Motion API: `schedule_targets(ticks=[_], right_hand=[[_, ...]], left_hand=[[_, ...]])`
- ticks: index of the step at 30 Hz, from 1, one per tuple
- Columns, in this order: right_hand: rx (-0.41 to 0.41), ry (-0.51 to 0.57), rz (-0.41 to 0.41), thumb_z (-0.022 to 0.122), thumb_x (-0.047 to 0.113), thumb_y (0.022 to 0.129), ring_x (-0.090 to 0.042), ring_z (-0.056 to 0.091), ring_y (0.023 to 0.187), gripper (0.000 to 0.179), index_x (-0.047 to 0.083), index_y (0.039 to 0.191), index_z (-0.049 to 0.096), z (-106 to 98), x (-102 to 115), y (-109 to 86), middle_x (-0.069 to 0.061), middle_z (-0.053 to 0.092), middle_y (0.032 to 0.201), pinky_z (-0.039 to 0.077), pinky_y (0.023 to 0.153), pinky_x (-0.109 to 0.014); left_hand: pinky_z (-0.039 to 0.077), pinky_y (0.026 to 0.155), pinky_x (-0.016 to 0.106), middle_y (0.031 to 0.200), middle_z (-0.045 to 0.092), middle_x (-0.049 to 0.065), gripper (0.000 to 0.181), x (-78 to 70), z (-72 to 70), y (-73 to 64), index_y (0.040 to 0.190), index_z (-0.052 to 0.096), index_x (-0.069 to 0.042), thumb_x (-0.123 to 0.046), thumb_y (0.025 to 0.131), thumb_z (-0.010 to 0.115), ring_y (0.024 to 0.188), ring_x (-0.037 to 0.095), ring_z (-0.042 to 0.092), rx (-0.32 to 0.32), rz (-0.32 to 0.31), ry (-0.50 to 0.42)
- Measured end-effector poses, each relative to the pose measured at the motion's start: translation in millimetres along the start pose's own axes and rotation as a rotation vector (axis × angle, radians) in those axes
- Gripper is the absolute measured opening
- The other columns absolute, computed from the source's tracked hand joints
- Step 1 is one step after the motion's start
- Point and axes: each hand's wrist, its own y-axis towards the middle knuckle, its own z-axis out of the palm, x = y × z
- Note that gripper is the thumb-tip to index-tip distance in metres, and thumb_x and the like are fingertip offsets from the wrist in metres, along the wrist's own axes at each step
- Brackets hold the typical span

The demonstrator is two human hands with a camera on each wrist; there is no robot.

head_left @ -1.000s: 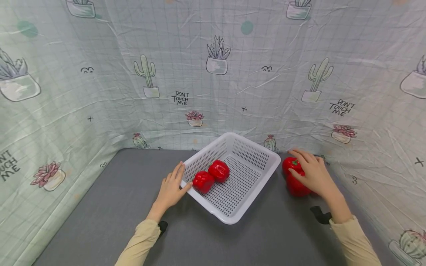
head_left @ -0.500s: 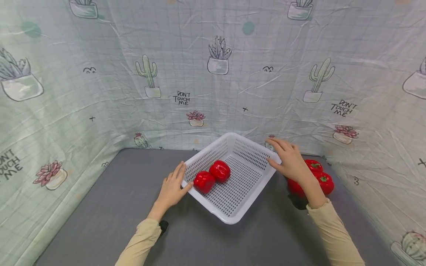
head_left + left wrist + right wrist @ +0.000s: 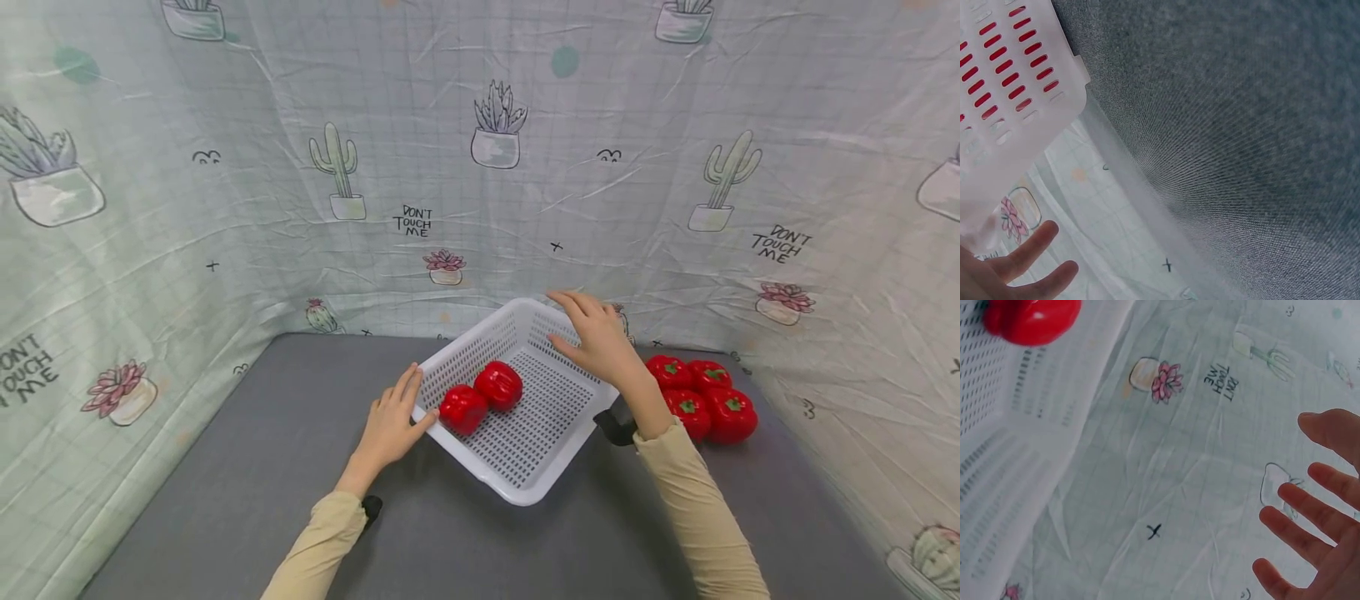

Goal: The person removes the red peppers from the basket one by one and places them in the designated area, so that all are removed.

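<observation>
A white perforated plastic basket (image 3: 517, 497) stands in the middle of the table, one corner toward me. Two glossy red bell peppers, a nearer one (image 3: 462, 409) and a farther one (image 3: 498, 385), lie side by side along its left part. My left hand (image 3: 384, 429) rests on the left corner of the rim, its fingers fairly straight and the thumb over the edge. Over the basket's far right side hovers my right hand (image 3: 598, 343), fingers spread, holding nothing. In the right wrist view that hand (image 3: 1325, 531) shows spread, bare fingers, apart from the basket.
Several more red bell peppers (image 3: 707, 402) with green stems sit clustered on the grey table (image 3: 315, 400), right of the basket. A cactus-print curtain (image 3: 420, 183) hangs behind and at both sides. A black wrist camera (image 3: 617, 422) sits under the right wrist.
My right hand has left the pepper cluster and moved leftward above the basket, uncovering the peppers at right. The left hand and the two peppers in the basket stay put.
</observation>
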Motion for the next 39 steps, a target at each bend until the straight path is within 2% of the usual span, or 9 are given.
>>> schedule_targets(ticks=[5, 9, 15, 19, 22, 31, 35, 39], right_hand=[[-0.001, 0.05, 0.014, 0.061, 0.025, 0.082, -0.029, 0.04, 0.121, 0.055, 0.011, 0.131, 0.041, 12.8, 10.9, 16.2, -0.011, 0.044, 0.131, 0.031, 0.093, -0.055], [0.005, 0.082, 0.037, 0.059, 0.025, 0.084, -0.027, 0.039, 0.122, 0.054, 0.012, 0.132, 0.04, 30.7, 17.5, 25.7, -0.009, 0.043, 0.132, 0.031, 0.092, -0.054], [-0.037, 0.037, 0.086, 0.055, 0.03, 0.086, -0.028, 0.04, 0.118, 0.05, 0.015, 0.131, 0.041, 63.2, 26.5, 36.7, -0.007, 0.043, 0.131, 0.032, 0.085, -0.051], [-0.05, -0.001, 0.142, 0.052, 0.032, 0.087, -0.027, 0.038, 0.118, 0.048, 0.016, 0.131, 0.041, 82.0, 29.1, 43.0, -0.006, 0.042, 0.131, 0.03, 0.086, -0.051], [-0.021, -0.018, 0.174, 0.052, 0.033, 0.088, -0.028, 0.036, 0.119, 0.047, 0.017, 0.131, 0.041, 93.5, 30.1, 46.6, -0.007, 0.041, 0.132, 0.03, 0.086, -0.051], [0.142, -0.059, 0.222, 0.044, 0.035, 0.091, -0.033, 0.032, 0.121, 0.045, 0.017, 0.132, 0.038, 119.7, 27.2, 47.1, -0.012, 0.033, 0.137, 0.027, 0.089, -0.056], [0.168, -0.079, 0.235, 0.044, 0.034, 0.091, -0.034, 0.032, 0.122, 0.041, 0.016, 0.128, 0.042, 129.2, 24.9, 45.4, -0.012, 0.033, 0.137, 0.027, 0.09, -0.058], [0.204, -0.119, 0.215, 0.044, 0.033, 0.091, -0.034, 0.034, 0.122, 0.037, 0.014, 0.122, 0.047, 136.6, 23.7, 44.5, -0.013, 0.036, 0.135, 0.027, 0.091, -0.059]], left_hand=[[0.037, 0.087, 0.058, 0.144, 0.03, 0.012, 0.069, -1.1, -0.3, -0.3, 0.139, 0.031, -0.006, -0.038, 0.082, 0.055, 0.11, 0.039, 0.047, -0.021, -0.001, 0.003], [0.037, 0.087, 0.058, 0.144, 0.029, 0.011, 0.069, -2.6, -1.8, -0.6, 0.139, 0.03, -0.007, -0.04, 0.083, 0.054, 0.111, 0.039, 0.046, -0.006, -0.008, 0.001], [0.038, 0.087, 0.057, 0.144, 0.03, 0.011, 0.068, -2.5, -1.2, -0.2, 0.139, 0.03, -0.007, -0.037, 0.083, 0.055, 0.11, 0.037, 0.047, -0.011, -0.01, 0.007], [0.038, 0.087, 0.058, 0.144, 0.03, 0.01, 0.068, -2.5, -0.7, 0.0, 0.139, 0.03, -0.007, -0.039, 0.083, 0.054, 0.111, 0.037, 0.047, -0.014, -0.004, 0.004], [0.038, 0.086, 0.058, 0.144, 0.03, 0.01, 0.068, -2.5, -0.4, -0.3, 0.139, 0.031, -0.007, -0.039, 0.083, 0.054, 0.111, 0.037, 0.047, -0.014, -0.002, -0.001], [0.038, 0.085, 0.057, 0.145, 0.029, 0.01, 0.068, -2.2, 2.1, -2.0, 0.139, 0.03, -0.007, -0.04, 0.084, 0.052, 0.11, 0.036, 0.047, -0.019, 0.004, 0.007], [0.038, 0.085, 0.056, 0.145, 0.028, 0.01, 0.069, -2.2, 3.8, -2.4, 0.139, 0.03, -0.007, -0.041, 0.084, 0.052, 0.11, 0.036, 0.047, -0.02, 0.004, 0.006], [0.038, 0.086, 0.057, 0.145, 0.028, 0.01, 0.069, -1.5, 6.1, -2.9, 0.139, 0.03, -0.006, -0.04, 0.083, 0.053, 0.11, 0.038, 0.047, -0.032, 0.005, 0.007]])
